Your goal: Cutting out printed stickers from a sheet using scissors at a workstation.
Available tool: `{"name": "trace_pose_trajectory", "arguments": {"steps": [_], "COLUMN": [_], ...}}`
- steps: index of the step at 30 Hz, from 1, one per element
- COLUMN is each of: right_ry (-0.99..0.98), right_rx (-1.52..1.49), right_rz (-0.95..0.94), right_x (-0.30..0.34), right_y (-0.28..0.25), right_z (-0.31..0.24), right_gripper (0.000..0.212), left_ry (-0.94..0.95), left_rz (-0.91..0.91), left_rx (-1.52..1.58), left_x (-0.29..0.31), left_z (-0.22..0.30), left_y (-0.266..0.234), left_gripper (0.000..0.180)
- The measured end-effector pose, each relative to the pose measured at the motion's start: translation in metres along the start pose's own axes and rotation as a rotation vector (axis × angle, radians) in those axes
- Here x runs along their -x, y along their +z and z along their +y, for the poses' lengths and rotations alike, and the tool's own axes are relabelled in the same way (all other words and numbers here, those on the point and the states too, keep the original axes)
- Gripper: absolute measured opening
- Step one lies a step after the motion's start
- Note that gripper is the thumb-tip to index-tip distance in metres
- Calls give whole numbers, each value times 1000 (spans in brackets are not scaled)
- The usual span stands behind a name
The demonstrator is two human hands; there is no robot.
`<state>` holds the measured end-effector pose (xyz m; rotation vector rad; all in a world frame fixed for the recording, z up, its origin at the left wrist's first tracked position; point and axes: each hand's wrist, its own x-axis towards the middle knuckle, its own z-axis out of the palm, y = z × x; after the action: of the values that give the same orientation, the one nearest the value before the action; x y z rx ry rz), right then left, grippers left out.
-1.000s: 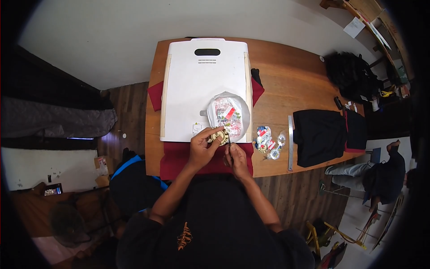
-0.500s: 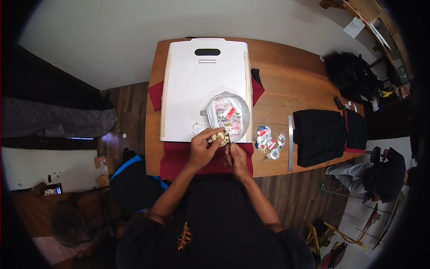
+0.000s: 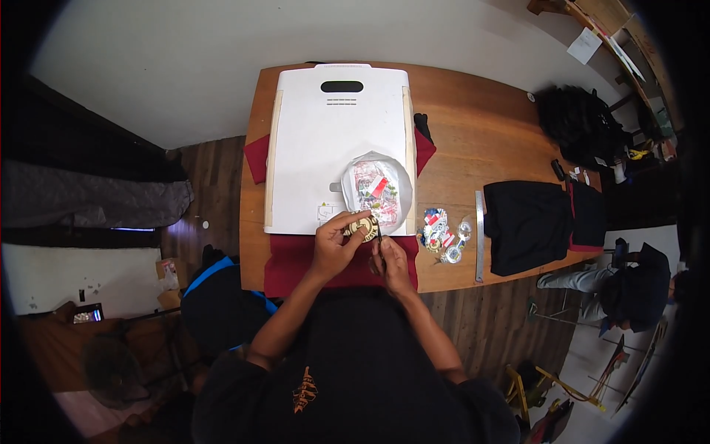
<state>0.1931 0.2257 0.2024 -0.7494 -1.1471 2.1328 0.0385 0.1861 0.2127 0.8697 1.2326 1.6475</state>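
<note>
My left hand pinches a round cream-and-dark patch, holding it over the near edge of a white board. Close against the patch's right edge, my right hand is closed around a slim dark tool; its kind is mostly hidden by the fingers. Just beyond both hands, a round white bowl-like container rests on the board, with printed, red-and-white pieces inside. A dark red cloth lies under the board and shows below my wrists.
Right of my hands, a pile of colourful patches lies beside small clear round containers. Farther right are a metal ruler, folded black cloth and a black backpack on the wooden table. Another person is at the right.
My hands, the patch and the tool stay almost in the same place. The person at the right has shifted slightly.
</note>
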Motion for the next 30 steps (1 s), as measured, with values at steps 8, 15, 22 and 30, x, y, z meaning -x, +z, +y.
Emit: {"name": "trace_pose_trajectory", "arguments": {"steps": [8, 15, 22, 30], "right_ry": [-27, 3, 3, 17], "right_rx": [23, -2, -7, -21], "right_rz": [-19, -12, -14, 15], "right_x": [0, -1, -1, 0], "right_y": [-4, -2, 1, -5], "right_z": [6, 1, -5, 9], "right_gripper": [38, 38, 38, 38], "left_ry": [1, -5, -13, -6], "left_rz": [-21, -14, -24, 32], "left_rx": [-2, -3, -5, 3], "left_x": [-1, -1, -1, 0], "left_z": [1, 2, 4, -3], "left_y": [0, -1, -1, 0], "left_gripper": [30, 30, 29, 28]}}
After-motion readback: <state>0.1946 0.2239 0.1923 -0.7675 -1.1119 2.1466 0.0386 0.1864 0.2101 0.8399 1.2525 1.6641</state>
